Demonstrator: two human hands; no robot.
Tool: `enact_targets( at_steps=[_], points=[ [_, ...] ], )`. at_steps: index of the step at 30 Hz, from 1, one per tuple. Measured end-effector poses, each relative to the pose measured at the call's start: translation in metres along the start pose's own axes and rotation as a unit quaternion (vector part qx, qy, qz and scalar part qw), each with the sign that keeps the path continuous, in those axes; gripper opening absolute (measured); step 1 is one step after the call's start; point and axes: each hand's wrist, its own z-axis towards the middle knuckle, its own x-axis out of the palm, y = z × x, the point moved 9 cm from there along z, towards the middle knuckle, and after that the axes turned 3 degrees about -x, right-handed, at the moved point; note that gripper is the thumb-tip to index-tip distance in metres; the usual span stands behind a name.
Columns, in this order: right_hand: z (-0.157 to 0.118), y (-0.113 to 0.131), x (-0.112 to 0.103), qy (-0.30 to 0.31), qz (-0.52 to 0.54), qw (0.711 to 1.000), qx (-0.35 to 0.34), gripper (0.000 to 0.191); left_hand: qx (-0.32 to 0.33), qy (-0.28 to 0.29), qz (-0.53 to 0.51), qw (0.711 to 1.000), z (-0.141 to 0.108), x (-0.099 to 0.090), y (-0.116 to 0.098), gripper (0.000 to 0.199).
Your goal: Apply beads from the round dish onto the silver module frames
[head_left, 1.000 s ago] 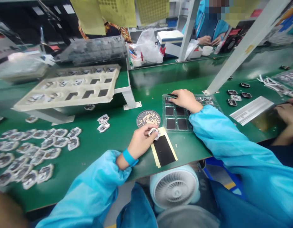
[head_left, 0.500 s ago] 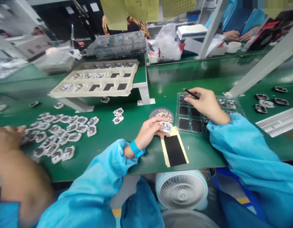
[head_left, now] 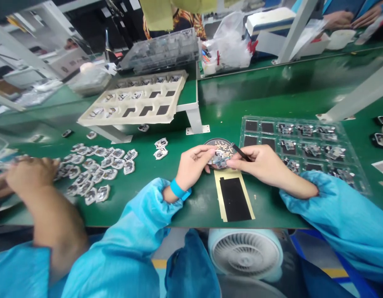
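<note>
My left hand, with a blue wristband, pinches a small pale part over the near side of a round dish of tiny beige pieces. On the part's right side, the fingers of my right hand touch or nearly touch it while gripping a black stick tool. Whether those fingers also hold a small piece is too fine to tell. Just below both hands lies a black pad on yellow paper. The clear compartment tray with metallic parts is partly behind my right forearm.
Many white-rimmed parts lie left, beside a co-worker's blurred arm. A cream tray rests on a raised shelf with a metal leg. A fan stands below the table edge.
My right hand has come left and down from the clear tray to the part in my left hand, bringing the black tool. The view has shifted, and the clear tray shows more fully.
</note>
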Motion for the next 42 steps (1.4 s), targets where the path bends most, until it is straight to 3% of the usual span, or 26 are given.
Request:
enact_targets(
  at_steps=[7,18,29,35,38,42],
  points=[
    [0.002,-0.004,0.005,-0.04,0.029,0.999,-0.004,0.049,-0.001,0.022,-0.056,0.998,-0.002,0.003,0.005,0.034],
    [0.003,-0.014,0.01,-0.008,0.12,0.992,0.039,0.046,0.034,0.054,-0.039,0.997,-0.006,0.008,0.001,0.033],
    [0.003,-0.016,0.009,-0.001,0.132,0.99,0.047,0.042,0.048,0.048,-0.017,0.998,-0.008,0.009,-0.002,0.031],
    [0.003,-0.019,0.007,-0.028,0.138,0.988,0.064,0.041,0.052,0.052,-0.022,0.997,-0.013,0.017,-0.007,0.039],
    [0.002,-0.018,0.007,-0.041,0.146,0.986,0.07,0.044,0.077,0.05,0.008,0.996,-0.016,0.018,-0.007,0.051],
    [0.002,-0.019,0.011,-0.04,0.171,0.981,0.078,0.047,0.14,0.012,0.138,0.98,-0.019,0.013,-0.016,0.046]
  ],
)
